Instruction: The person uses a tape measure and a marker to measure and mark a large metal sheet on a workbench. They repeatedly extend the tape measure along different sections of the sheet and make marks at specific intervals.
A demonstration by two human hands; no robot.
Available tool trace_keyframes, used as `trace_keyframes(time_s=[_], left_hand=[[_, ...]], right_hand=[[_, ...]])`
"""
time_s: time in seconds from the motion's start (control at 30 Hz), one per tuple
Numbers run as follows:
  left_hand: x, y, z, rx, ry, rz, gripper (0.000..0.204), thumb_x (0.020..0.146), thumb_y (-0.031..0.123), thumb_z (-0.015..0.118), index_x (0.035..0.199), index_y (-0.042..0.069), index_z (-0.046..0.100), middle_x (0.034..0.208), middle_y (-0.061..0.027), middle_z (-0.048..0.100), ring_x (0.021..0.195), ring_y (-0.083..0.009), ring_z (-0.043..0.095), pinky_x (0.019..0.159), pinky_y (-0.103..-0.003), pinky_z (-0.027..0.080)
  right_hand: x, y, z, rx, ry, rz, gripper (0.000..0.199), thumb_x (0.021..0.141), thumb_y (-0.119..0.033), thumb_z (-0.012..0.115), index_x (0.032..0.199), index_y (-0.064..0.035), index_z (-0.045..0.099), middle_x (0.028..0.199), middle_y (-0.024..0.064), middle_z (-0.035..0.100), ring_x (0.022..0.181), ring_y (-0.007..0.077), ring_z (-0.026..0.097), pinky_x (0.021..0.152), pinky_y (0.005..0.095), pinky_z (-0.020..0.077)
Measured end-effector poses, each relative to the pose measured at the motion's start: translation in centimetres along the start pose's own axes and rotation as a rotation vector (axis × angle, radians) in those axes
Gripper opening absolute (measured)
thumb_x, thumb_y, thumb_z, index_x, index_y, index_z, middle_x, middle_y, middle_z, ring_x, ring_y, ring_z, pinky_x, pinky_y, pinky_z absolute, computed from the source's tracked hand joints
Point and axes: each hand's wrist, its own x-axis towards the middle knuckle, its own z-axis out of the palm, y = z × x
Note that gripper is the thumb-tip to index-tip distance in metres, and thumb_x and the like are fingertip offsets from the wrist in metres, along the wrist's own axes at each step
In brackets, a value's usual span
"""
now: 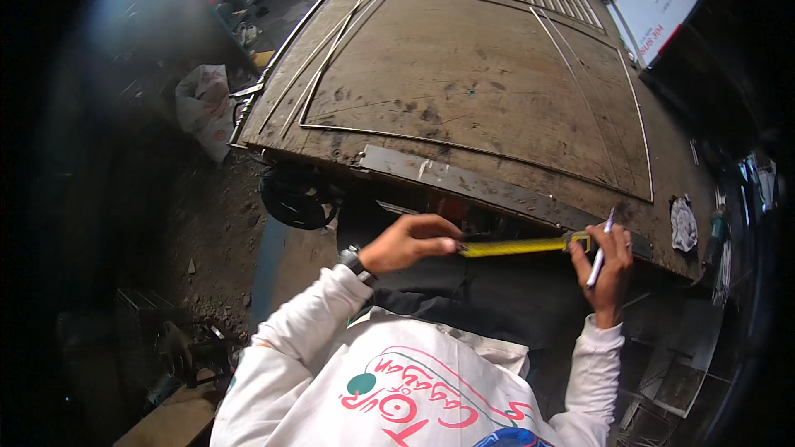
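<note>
i see measuring step. left hand [407,242] pinches yellow tape measure [520,246], stretched along near edge of desk [464,83]. right hand [609,269] presses tape's far end down, white pen [600,248] held in fingers. i think next: keep tape flat, mark metal strip [464,182].

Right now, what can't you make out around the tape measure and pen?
Head view only:
- Tape measure: markings too small; its case is hidden inside the right hand.
- Pen: tip hidden against the palm.
- Left hand: fingertips cover the tape's end.
- Metal strip: underside in dark shadow.
</note>
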Motion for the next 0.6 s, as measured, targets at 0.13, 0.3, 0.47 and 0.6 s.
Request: trace_keyframes(time_s=[0.13,0.3,0.47,0.6], left_hand=[[-1.1,-5.0,2.2,-0.143,0.007,-0.063,0.043,0.099,0.028,0.068,0.133,0.003,0.062,0.130,-0.0091,0.066,0.119,-0.0187,0.062,0.102,-0.032,0.050],[-1.9,-9.9,3.7,0.064,-0.044,-0.280,0.061,0.093,0.026,0.076,0.146,0.008,0.051,0.137,-0.0125,0.060,0.126,-0.0209,0.056,0.110,-0.035,0.044],[-0.3,-9.1,6.2,-0.121,-0.049,0.068,0.106,0.081,0.023,0.087,0.161,0.011,0.019,0.157,-0.0136,0.036,0.139,-0.0243,0.044,0.117,-0.040,0.036],[0.3,-12.0,5.3,-0.429,0.052,-0.096,0.066,0.089,0.021,0.080,0.141,0.003,0.045,0.128,-0.0066,0.061,0.117,-0.0173,0.059,0.102,-0.034,0.048]], right_hand=[[-2.8,-4.8,2.4,0.112,0.051,0.057,0.030,0.078,-0.013,0.078,0.103,-0.0017,0.066,0.101,0.0190,0.063,0.093,0.0365,0.060,0.086,0.0439,0.0478],[-8.5,-6.6,7.1,0.878,0.079,0.565,0.024,0.087,-0.012,0.074,0.109,-0.0059,0.063,0.102,0.0076,0.062,0.094,0.0170,0.059,0.084,0.0325,0.0475],[-9.3,-9.7,10.5,0.816,-0.011,0.614,0.027,0.092,-0.021,0.075,0.108,-0.0036,0.062,0.094,0.0101,0.061,0.086,0.0202,0.061,0.080,0.0334,0.0490],[-9.1,-9.8,10.8,0.960,-0.087,0.373,0.023,0.095,-0.021,0.072,0.109,-0.0031,0.064,0.093,0.0117,0.062,0.079,0.0218,0.068,0.070,0.0338,0.0530]])
